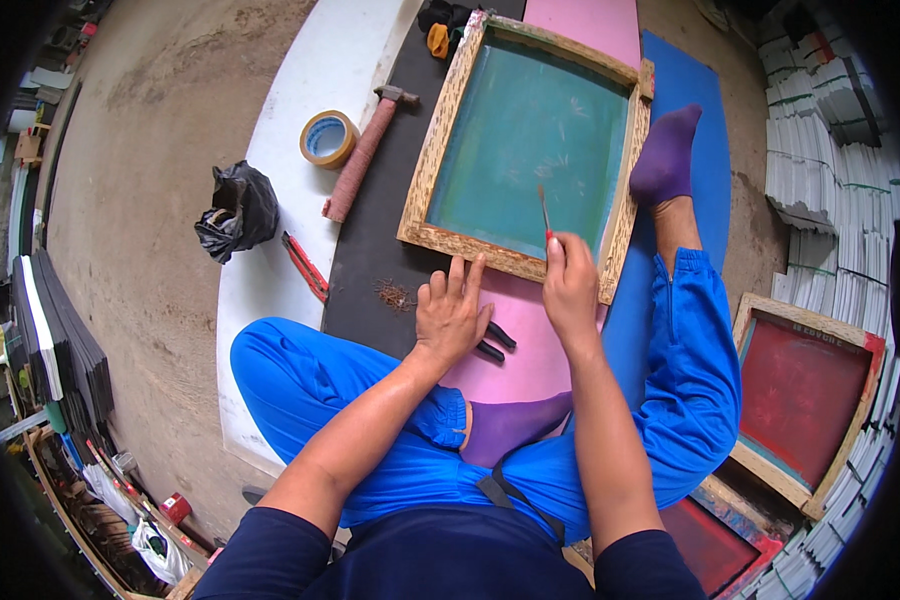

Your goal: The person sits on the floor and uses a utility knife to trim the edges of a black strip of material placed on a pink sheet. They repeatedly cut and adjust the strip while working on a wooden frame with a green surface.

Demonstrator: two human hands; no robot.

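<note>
Four coloured sheets lie side by side at the work position: one white sheet (340,60), one black sheet (370,250), one pink sheet (510,375) and one blue sheet (712,180). One wooden frame (444,120) with a single green mesh (490,130) lies across the black and pink sheets, directly in front of the seated person, its right rail just beside one purple-socked foot (667,155). Two red-meshed frames are noted at the right: one wholly visible (765,475), one partly covered (710,540). One crumpled black bag (240,210) sits at the left edge of the white sheet. Two hands are at the frame. The left hand (450,318), one in number, is spread with fingers extended, the longest reaching the lower rail; the right hand (570,280) is closed around a red handle. One hammer (360,165) with a wrapped handle lies where white and black sheets meet, one tape roll (349,148) just beside it. One thin-shafted tool (543,208) is in the right grip, tip over the mesh; tip type cannot be determined. One red cutter (305,266) spans the white and black sheets. One black two-handled tool (502,334) is partly hidden beside the left hand. One heap of small brown pieces (394,294), too fine to count, lies on the black sheet.
</note>
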